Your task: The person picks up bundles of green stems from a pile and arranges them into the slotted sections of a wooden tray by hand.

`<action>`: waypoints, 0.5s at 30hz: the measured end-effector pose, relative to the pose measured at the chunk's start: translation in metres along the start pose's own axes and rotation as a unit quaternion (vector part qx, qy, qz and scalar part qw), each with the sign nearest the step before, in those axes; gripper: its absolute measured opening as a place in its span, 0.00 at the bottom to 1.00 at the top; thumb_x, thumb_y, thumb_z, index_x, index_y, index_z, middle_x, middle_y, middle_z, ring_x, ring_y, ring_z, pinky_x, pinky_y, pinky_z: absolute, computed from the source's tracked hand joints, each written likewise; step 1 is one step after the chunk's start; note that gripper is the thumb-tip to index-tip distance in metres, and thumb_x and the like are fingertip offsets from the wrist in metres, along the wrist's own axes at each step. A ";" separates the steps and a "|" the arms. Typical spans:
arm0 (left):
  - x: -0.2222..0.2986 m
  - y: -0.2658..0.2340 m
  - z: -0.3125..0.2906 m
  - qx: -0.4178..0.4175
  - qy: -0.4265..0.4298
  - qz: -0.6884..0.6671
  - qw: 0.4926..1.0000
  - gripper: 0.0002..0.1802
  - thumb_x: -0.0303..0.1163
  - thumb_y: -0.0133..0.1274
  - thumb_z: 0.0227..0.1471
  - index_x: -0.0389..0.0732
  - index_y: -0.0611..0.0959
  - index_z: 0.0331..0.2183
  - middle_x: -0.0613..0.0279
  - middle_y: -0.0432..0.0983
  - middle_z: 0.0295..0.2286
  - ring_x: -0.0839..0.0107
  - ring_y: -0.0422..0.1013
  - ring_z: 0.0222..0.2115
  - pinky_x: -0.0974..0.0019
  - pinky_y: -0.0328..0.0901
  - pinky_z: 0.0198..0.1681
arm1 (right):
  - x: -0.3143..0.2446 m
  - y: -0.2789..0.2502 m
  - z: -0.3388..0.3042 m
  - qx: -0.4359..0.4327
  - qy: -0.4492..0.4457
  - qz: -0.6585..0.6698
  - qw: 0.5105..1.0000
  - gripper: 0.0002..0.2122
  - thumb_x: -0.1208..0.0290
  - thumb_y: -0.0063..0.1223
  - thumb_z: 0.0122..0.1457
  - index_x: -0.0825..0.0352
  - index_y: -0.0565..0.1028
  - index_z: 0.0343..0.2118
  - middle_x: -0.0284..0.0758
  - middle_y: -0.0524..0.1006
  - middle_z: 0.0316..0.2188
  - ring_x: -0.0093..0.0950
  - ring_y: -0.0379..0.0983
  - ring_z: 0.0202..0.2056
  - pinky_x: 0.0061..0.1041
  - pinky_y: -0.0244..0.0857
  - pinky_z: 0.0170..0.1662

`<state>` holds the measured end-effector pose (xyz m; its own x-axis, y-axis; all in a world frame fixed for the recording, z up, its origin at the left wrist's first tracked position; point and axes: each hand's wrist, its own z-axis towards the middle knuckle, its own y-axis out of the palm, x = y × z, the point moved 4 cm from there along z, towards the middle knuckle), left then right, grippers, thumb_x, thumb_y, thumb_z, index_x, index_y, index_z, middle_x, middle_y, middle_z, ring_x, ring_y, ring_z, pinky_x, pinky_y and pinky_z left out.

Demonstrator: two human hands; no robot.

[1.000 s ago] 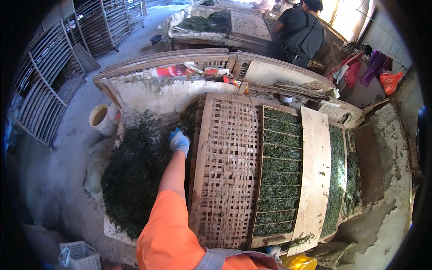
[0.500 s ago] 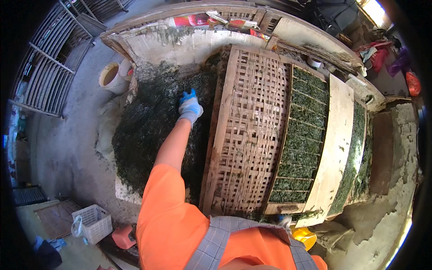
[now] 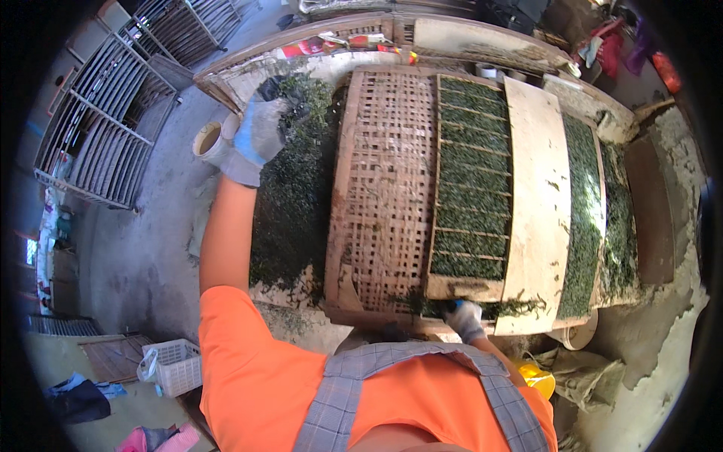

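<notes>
My left hand (image 3: 260, 139), in a blue and grey work glove, is raised at the far left over a heap of dark green shredded leafy matter (image 3: 294, 211). Its fingers are closed around a loose clump (image 3: 309, 102) of that green stuff, which hangs out past them. My right hand (image 3: 465, 320), gloved too, is curled low at the near edge of a slatted wooden tray (image 3: 463, 289) packed with the same green matter; what its fingers hold is hidden. Left of the tray lies a woven bamboo mat (image 3: 388, 188) in a wooden frame. A pale board (image 3: 538, 203) adjoins its right side.
Further right lies another green-filled strip (image 3: 580, 218). A wooden rail (image 3: 301, 34) runs along the back. At left are a bucket (image 3: 207, 139) and slatted racks (image 3: 113, 135). A white crate (image 3: 172, 368) stands near left, a yellow container (image 3: 538, 379) near right.
My left hand has gone from the middle of the green heap up and to the left, now holding a clump. More of my right hand shows at the tray's near edge. The view has shifted.
</notes>
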<state>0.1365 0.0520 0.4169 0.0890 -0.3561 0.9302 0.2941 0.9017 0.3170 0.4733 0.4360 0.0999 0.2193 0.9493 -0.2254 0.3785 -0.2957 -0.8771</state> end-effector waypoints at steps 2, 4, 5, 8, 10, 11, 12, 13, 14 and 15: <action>0.008 0.028 -0.024 -0.031 0.059 0.188 0.980 0.17 0.19 0.45 0.49 0.38 0.77 0.43 0.62 0.75 0.43 0.72 0.72 0.42 0.66 0.70 0.45 | -0.012 -0.026 -0.004 -0.017 -0.060 0.086 0.994 0.17 0.47 0.53 0.50 0.58 0.79 0.28 0.41 0.79 0.26 0.41 0.76 0.31 0.37 0.70 0.35; -0.001 0.108 -0.057 -0.108 0.081 0.254 0.958 0.19 0.18 0.46 0.48 0.37 0.77 0.44 0.61 0.75 0.43 0.71 0.72 0.43 0.66 0.69 0.47 | -0.014 -0.050 -0.010 0.020 -0.123 0.240 0.963 0.15 0.53 0.55 0.53 0.61 0.79 0.30 0.40 0.79 0.25 0.35 0.76 0.28 0.32 0.69 0.33; -0.007 0.147 -0.075 -0.144 0.094 0.285 0.943 0.20 0.18 0.46 0.47 0.36 0.77 0.45 0.60 0.75 0.43 0.70 0.72 0.44 0.65 0.69 0.47 | -0.023 -0.078 -0.017 0.049 -0.150 0.319 0.935 0.14 0.57 0.56 0.55 0.65 0.79 0.29 0.39 0.79 0.24 0.28 0.76 0.26 0.27 0.69 0.31; -0.091 0.212 -0.120 -0.165 -0.072 -0.065 0.981 0.22 0.15 0.43 0.47 0.36 0.76 0.46 0.57 0.75 0.41 0.71 0.73 0.41 0.68 0.71 0.44 | -0.024 -0.116 -0.014 0.044 -0.270 0.697 0.663 0.19 0.69 0.46 0.63 0.68 0.65 0.56 0.36 0.71 0.50 0.27 0.68 0.51 0.28 0.63 0.54; -0.150 0.251 -0.161 -0.185 -0.057 0.022 0.981 0.26 0.16 0.44 0.46 0.37 0.72 0.50 0.54 0.73 0.43 0.69 0.72 0.42 0.66 0.70 0.43 | -0.011 -0.135 -0.018 0.012 -0.302 0.662 0.686 0.21 0.79 0.41 0.62 0.69 0.59 0.59 0.37 0.65 0.55 0.28 0.64 0.54 0.28 0.60 0.57; -0.187 0.264 -0.181 -0.186 -0.056 0.076 0.978 0.29 0.18 0.45 0.46 0.38 0.69 0.53 0.52 0.71 0.46 0.65 0.70 0.45 0.64 0.68 0.46 | 0.003 -0.132 -0.013 0.067 -0.323 0.547 0.770 0.19 0.78 0.44 0.60 0.70 0.63 0.56 0.38 0.69 0.52 0.28 0.67 0.51 0.29 0.63 0.53; -0.224 0.277 -0.202 -0.187 -0.054 0.129 0.972 0.32 0.20 0.47 0.46 0.39 0.66 0.56 0.49 0.68 0.49 0.62 0.68 0.48 0.62 0.66 0.50 | 0.016 -0.129 -0.008 0.124 -0.334 0.433 0.828 0.18 0.78 0.48 0.58 0.71 0.66 0.53 0.38 0.72 0.50 0.28 0.70 0.47 0.29 0.66 0.50; -0.220 0.301 -0.215 -0.214 -0.067 0.479 0.849 0.37 0.18 0.45 0.46 0.46 0.62 0.59 0.42 0.62 0.53 0.53 0.64 0.52 0.57 0.62 0.53 | 0.024 -0.115 -0.005 -0.030 -0.133 0.664 0.735 0.17 0.80 0.49 0.55 0.72 0.70 0.49 0.38 0.76 0.45 0.29 0.74 0.43 0.29 0.67 0.48; -0.237 0.310 -0.233 -0.207 -0.066 0.528 0.821 0.39 0.17 0.44 0.46 0.47 0.59 0.61 0.43 0.60 0.54 0.49 0.63 0.52 0.56 0.63 0.53 | 0.033 -0.109 -0.009 0.019 -0.124 0.600 0.790 0.16 0.79 0.51 0.53 0.70 0.72 0.46 0.39 0.78 0.40 0.30 0.75 0.41 0.29 0.68 0.46; -0.260 0.313 -0.248 -0.199 -0.063 0.576 0.790 0.41 0.16 0.43 0.45 0.48 0.56 0.62 0.43 0.59 0.56 0.45 0.61 0.53 0.54 0.64 0.52 | 0.043 -0.097 -0.012 0.066 -0.114 0.529 0.838 0.15 0.79 0.53 0.50 0.68 0.74 0.43 0.39 0.80 0.36 0.32 0.77 0.38 0.29 0.69 0.44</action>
<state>0.4418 0.3662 0.2280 0.4283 0.6948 0.5778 0.3650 0.4519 -0.8140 0.4567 0.5045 0.1806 0.1859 0.1625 -0.9690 -0.0257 -0.9851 -0.1701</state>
